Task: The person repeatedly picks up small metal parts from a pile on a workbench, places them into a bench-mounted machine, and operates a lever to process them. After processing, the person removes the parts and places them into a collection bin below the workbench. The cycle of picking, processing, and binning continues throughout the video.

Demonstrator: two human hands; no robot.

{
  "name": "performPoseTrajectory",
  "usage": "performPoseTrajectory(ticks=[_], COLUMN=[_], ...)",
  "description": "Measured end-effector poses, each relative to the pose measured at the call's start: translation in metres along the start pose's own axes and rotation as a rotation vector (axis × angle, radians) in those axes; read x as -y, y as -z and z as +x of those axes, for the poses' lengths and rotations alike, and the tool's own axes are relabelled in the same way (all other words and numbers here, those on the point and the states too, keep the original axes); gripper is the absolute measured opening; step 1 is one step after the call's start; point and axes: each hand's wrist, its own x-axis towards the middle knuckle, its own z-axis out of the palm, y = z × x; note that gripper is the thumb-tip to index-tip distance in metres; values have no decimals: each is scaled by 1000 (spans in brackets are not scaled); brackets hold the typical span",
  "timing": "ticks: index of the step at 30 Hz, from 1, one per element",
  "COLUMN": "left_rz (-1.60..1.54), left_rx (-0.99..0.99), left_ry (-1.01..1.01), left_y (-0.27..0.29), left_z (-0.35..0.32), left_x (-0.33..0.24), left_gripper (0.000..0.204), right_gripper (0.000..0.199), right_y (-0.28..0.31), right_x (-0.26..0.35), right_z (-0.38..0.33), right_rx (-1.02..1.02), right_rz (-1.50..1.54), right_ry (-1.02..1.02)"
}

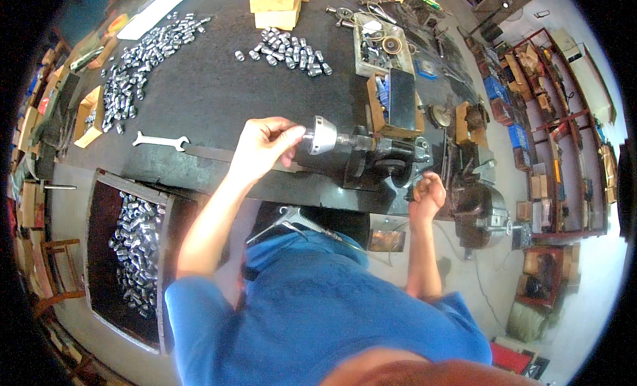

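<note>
My left hand [265, 146] is closed in a pinch at the mouth of a silver cone-shaped chuck [323, 135]. A small shiny metal part [308, 138] shows at its fingertips, against the chuck face. The chuck sits on the left end of a dark bench-mounted machine [391, 150] with a horizontal shaft. At the near right side of that machine, my right hand [428, 195] has its fingers curled up; something dark, perhaps a handle, shows beside them, but the grip itself is hidden.
Loose metal fittings [292, 51] lie on the dark bench, with a larger heap [152, 47] farther left. A wrench [161, 142] rests near the front edge. Below stands a bin of fittings [141, 253]. An air gun [292, 217] hangs before me; a vise [481, 217] stands right.
</note>
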Motion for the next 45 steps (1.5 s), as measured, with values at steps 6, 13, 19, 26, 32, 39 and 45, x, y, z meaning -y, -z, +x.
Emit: performPoseTrajectory(ticks=[6,13,19,26,32,39,45], left_rz=[2,-53,-166,-13,60,-32,-38], left_rx=[-28,40,18,-77,-46,-31,-90], left_ry=[-12,-230,-248,-346,-365,-304,-235], left_y=[-5,-5,0,-12,-13,-12,-16], left_z=[-1,3,-1,-4,-2,0,2], left_x=[-3,-3,0,-3,-1,0,2], left_gripper=[20,20,16,14,17,16,14], right_gripper=[16,15,17,16,17,18,18], right_y=[3,-8,-34,-58,-23,-16,-17], right_x=[-12,28,59,21,-38,-37,-38], right_z=[3,-9,30,93,93,60,83], right_rx=[-12,-6,93,66,61,-96,70], right_rz=[38,76,118,72,-245,-159,-276], right_ry=[-22,-31,65,134,188,-59,131])
